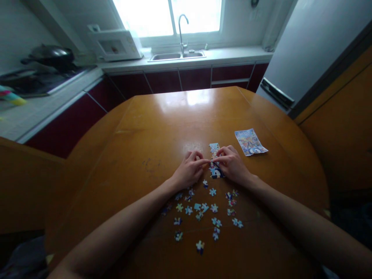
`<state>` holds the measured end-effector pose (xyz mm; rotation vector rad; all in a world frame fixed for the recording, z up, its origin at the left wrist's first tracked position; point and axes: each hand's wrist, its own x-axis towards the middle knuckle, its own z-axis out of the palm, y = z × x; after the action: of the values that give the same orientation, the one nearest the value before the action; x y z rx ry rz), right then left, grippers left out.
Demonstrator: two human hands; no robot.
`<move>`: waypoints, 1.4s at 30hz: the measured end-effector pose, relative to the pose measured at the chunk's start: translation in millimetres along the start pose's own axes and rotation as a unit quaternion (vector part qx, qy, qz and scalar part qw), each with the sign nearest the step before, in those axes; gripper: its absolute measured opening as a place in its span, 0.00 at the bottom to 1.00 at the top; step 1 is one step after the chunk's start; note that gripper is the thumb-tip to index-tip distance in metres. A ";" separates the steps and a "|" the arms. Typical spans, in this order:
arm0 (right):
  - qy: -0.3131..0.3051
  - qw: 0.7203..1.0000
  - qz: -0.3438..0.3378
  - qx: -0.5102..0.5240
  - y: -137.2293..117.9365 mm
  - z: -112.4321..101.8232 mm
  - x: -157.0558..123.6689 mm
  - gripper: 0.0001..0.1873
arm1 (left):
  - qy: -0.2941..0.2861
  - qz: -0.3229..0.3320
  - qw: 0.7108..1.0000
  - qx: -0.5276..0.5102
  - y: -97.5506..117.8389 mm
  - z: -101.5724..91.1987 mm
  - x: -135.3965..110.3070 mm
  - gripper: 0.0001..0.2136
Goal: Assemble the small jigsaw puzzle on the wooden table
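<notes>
A narrow strip of joined jigsaw puzzle (214,147) lies on the wooden table, with pale pieces at its far end and dark blue ones at its near end. My left hand (189,169) reaches its left edge, thumb and forefinger closed together at the middle of the strip. From the right, my right hand (233,166) covers part of the strip, its fingertips closed on the same spot. The small piece between the fingertips is mostly hidden. Nearer to me lie several loose puzzle pieces (214,208), scattered between my forearms.
A crumpled printed picture sheet (250,142) lies right of the strip. The oval wooden table (162,128) extends toward a counter with a sink (167,57). A wok (52,56) stands on the stove at left, and a fridge (316,46) is at right.
</notes>
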<state>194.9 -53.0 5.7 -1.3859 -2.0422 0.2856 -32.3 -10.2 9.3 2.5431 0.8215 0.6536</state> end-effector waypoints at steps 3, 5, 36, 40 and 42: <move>-0.007 1.000 -0.002 -0.006 0.0 1.4 -0.2 0.09 | -0.003 -0.004 1.000 0.008 -0.6 0.7 -0.3 0.20; -0.009 1.000 0.000 -0.007 -0.1 1.8 -0.1 0.09 | -0.002 -0.006 1.000 0.012 -1.3 1.4 -0.5 0.21; -0.038 0.999 0.012 -0.013 -4.9 -0.2 -0.1 0.11 | 0.039 -0.057 0.995 -0.066 -6.1 1.3 3.2 0.17; -0.043 0.999 0.014 -0.013 -5.4 -0.8 0.5 0.12 | 0.058 -0.060 0.993 -0.077 -10.7 2.3 3.5 0.21; -0.045 0.999 0.017 -0.012 -6.6 -1.8 0.8 0.12 | 0.044 -0.039 0.996 -0.071 -10.5 3.0 2.6 0.22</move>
<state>190.9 -55.3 10.8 -1.4481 -2.1034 0.3457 -33.5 -1.3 2.6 2.3566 0.8673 0.7739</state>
